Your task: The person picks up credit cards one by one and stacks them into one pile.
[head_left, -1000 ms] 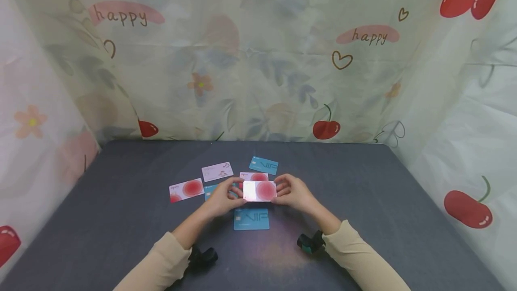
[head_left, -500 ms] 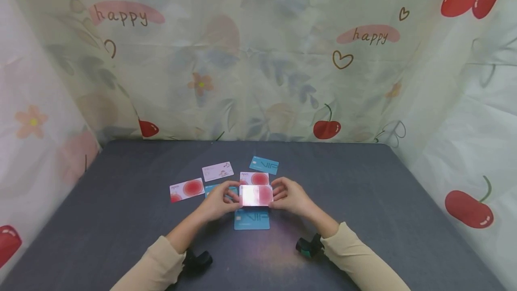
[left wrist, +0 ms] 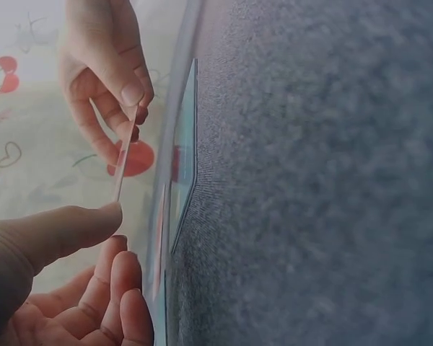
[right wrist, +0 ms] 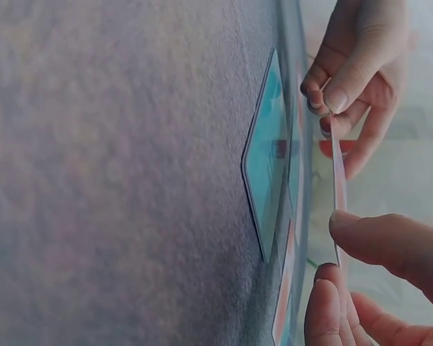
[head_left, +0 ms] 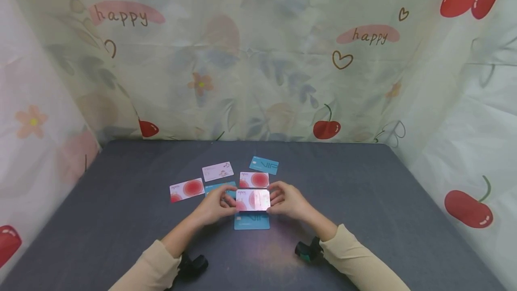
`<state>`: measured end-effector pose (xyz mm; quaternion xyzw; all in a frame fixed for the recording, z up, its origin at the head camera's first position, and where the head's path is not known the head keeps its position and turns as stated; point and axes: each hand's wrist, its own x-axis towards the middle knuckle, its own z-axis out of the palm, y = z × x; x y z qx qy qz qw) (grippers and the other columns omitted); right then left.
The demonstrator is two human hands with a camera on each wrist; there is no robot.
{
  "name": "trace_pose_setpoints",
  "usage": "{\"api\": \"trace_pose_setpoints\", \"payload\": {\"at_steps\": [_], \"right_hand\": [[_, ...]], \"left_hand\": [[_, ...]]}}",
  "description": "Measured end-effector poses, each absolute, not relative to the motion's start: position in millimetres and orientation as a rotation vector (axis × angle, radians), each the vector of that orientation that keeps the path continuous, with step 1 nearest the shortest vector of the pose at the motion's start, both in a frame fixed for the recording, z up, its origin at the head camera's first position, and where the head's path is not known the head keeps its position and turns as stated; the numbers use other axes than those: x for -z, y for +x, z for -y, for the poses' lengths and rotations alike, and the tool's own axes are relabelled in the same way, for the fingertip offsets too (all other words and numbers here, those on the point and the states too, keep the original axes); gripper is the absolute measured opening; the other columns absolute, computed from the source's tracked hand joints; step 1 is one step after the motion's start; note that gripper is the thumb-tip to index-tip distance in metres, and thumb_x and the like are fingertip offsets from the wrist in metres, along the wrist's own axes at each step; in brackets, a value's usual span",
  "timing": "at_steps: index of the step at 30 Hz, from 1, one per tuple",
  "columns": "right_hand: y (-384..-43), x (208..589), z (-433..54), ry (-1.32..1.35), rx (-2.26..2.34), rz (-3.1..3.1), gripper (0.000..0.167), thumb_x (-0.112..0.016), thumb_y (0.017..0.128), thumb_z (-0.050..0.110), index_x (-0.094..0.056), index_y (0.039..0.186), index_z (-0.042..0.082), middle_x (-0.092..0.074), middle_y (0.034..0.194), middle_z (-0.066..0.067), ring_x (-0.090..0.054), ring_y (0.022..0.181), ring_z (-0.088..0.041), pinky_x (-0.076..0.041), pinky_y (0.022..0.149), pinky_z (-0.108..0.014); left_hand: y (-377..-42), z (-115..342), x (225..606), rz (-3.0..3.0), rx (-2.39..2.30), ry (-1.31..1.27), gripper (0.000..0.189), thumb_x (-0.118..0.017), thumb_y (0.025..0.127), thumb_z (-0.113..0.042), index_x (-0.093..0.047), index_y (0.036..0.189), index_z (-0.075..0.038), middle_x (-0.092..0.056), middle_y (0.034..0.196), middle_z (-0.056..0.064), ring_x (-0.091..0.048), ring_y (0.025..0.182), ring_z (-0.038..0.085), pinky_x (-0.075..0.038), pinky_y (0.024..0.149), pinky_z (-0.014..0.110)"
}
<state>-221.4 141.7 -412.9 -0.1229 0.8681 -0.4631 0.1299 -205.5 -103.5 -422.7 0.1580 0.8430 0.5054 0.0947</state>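
Card (head_left: 253, 200) hangs pinched between left grip (head_left: 216, 205) and right grip (head_left: 291, 202). I see a blue VIP card (head_left: 252, 223) at its six o'clock.

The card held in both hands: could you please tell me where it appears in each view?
Head: held card in the lower middle, between left hand and right hand.
Left wrist: held card left of centre, nearly edge-on.
Right wrist: held card right of centre, nearly edge-on.
Shared landmark: the nearest blue card.
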Motion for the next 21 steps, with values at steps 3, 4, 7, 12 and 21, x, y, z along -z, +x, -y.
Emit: {"api": "trace_pose_setpoints", "payload": {"at_steps": [3, 4, 7, 12, 21], "right_hand": [[-220.5, 413.5, -140.8, -0.364, 1.333, -2.521, 0.052, -0.076, 0.074, 0.005, -0.053, 0.12, 0.003, -0.061, 0.099, -0.011, -0.062, 0.081, -0.014, -0.056, 0.075, -0.031], [-220.1, 413.6, -140.5, -0.365, 1.33, -2.519, 0.052, -0.076, 0.074, 0.006, -0.053, 0.12, 0.003, -0.061, 0.099, -0.011, -0.062, 0.081, -0.014, -0.056, 0.076, -0.031], [-218.9, 414.0, -139.9, -0.375, 1.319, -2.512, 0.052, -0.076, 0.074, 0.006, -0.052, 0.12, 0.002, -0.061, 0.099, -0.011, -0.062, 0.081, -0.014, -0.056, 0.075, -0.031], [-216.8, 414.4, -139.3, -0.386, 1.32, -2.488, 0.052, -0.076, 0.074, 0.006, -0.052, 0.12, 0.001, -0.061, 0.099, -0.011, -0.063, 0.081, -0.014, -0.056, 0.075, -0.031], [-214.5, 415.0, -139.9, -0.402, 1.29, -2.488, 0.053, -0.077, 0.074, 0.007, -0.053, 0.12, 0.001, -0.062, 0.098, -0.011, -0.061, 0.08, -0.013, -0.056, 0.076, -0.031]], "left_hand": [[-204.0, 105.1, 423.8, -2.501, -1.481, 0.447, 0.053, -0.071, 0.079, -0.007, -0.047, 0.126, 0.003, -0.065, 0.088, 0.013, -0.06, 0.07, 0.012, -0.048, 0.063, 0.021], [-203.6, 105.6, 424.4, -2.503, -1.473, 0.439, 0.053, -0.071, 0.08, -0.008, -0.047, 0.126, 0.003, -0.065, 0.088, 0.012, -0.06, 0.07, 0.012, -0.049, 0.063, 0.02], [-202.1, 106.3, 425.2, -2.504, -1.464, 0.423, 0.053, -0.071, 0.08, -0.009, -0.048, 0.126, 0.002, -0.066, 0.088, 0.01, -0.06, 0.07, 0.012, -0.05, 0.064, 0.021], [-200.2, 107.2, 426.1, -2.509, -1.452, 0.423, 0.053, -0.072, 0.079, -0.009, -0.048, 0.126, 0.002, -0.066, 0.087, 0.009, -0.06, 0.069, 0.011, -0.05, 0.064, 0.022], [-196.6, 106.7, 424.1, -2.513, -1.432, 0.41, 0.053, -0.072, 0.079, -0.009, -0.048, 0.124, 0.002, -0.067, 0.086, 0.008, -0.059, 0.069, 0.011, -0.052, 0.066, 0.023]]}}
